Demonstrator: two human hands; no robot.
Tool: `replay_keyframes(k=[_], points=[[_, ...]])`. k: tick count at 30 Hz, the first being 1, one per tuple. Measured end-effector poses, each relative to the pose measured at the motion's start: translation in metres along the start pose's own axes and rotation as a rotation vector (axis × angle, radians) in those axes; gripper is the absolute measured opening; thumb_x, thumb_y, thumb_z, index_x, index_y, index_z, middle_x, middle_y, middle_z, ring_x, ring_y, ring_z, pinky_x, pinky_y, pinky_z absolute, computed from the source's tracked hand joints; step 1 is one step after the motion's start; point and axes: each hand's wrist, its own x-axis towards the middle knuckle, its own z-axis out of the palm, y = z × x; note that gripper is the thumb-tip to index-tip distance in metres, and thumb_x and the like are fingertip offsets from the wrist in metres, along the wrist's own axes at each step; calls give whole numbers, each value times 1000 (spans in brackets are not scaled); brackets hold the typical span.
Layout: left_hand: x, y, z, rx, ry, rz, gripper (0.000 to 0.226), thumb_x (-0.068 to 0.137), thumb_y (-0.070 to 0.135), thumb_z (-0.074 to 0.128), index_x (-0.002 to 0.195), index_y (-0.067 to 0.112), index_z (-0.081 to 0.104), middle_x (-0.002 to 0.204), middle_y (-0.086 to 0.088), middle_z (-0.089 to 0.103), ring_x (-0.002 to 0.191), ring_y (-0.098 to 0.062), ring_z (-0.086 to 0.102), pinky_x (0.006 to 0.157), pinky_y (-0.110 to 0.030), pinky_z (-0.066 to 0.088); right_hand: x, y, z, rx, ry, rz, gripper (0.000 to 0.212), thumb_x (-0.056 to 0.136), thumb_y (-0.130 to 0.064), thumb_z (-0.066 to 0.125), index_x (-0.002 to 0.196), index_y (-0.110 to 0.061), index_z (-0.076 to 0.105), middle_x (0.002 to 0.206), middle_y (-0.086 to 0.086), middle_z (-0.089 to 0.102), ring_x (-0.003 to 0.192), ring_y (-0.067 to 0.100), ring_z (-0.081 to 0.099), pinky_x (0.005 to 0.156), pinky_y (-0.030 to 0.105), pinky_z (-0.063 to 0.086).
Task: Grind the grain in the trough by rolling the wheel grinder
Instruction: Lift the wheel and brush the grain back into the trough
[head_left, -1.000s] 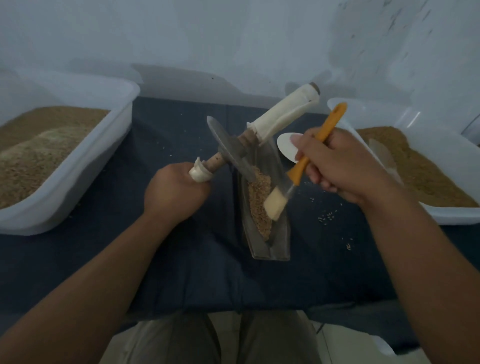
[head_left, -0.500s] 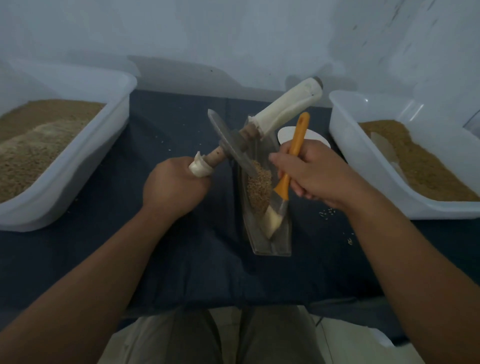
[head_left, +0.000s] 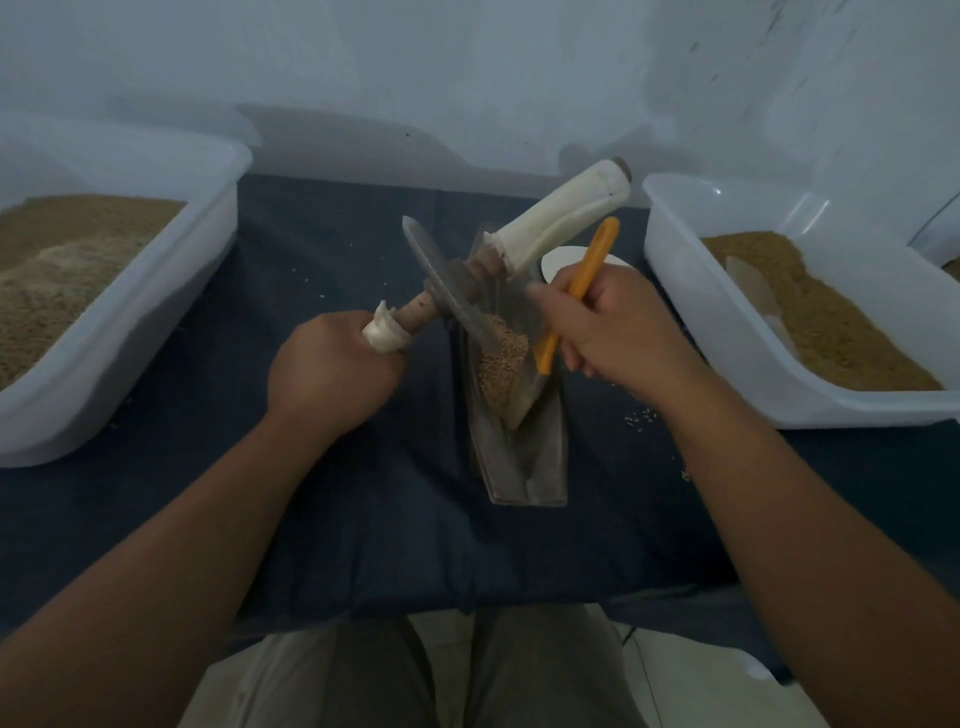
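A narrow metal trough (head_left: 524, 467) lies on the dark cloth, with tan grain (head_left: 497, 366) heaped in its middle. The wheel grinder's metal disc (head_left: 451, 285) stands tilted in the trough's far part, its axle slanting up to the right. My left hand (head_left: 332, 371) grips the axle's near, cloth-wrapped handle. The far handle (head_left: 561, 215), wrapped in white, sticks up free. My right hand (head_left: 605, 325) holds an orange-handled brush (head_left: 571, 293); its pale bristles touch the grain at the trough's right wall.
A white plastic tub (head_left: 119, 332) with grain stands at the left, and another tub (head_left: 727, 322) with grain and a pale scoop at the right. A white spoon-like piece (head_left: 558, 258) lies behind my right hand. Loose grains dot the cloth (head_left: 363, 519) right of the trough.
My right hand with the brush has come down and towards the trough; the bristles swept through the grain to the right wall. The grinder and my left hand stayed nearly still.
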Motion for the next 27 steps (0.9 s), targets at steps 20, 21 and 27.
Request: replay_keyframes(k=[20, 21, 27], points=[[1, 3, 2, 63, -3, 15, 34, 78, 64, 63, 74, 31, 67, 68, 12, 65, 66, -10, 61, 59, -29, 45, -42, 10, -32, 190, 113, -7, 37, 104, -50, 57, 79, -25, 70, 57, 6, 64, 44, 15, 57, 44, 16, 43], [1, 3, 2, 64, -7, 16, 34, 78, 64, 62, 74, 31, 67, 68, 12, 65, 66, -10, 61, 59, -29, 45, -44, 12, -31, 213, 125, -10, 37, 104, -50, 57, 80, -25, 70, 58, 6, 64, 45, 15, 57, 43, 18, 43], [0, 3, 1, 51, -7, 9, 35, 77, 65, 62, 72, 31, 67, 65, 12, 65, 64, -11, 63, 57, -29, 44, -56, 42, -48, 471, 297, -31, 32, 106, -44, 48, 96, -30, 74, 77, 8, 72, 65, 22, 69, 53, 29, 54]])
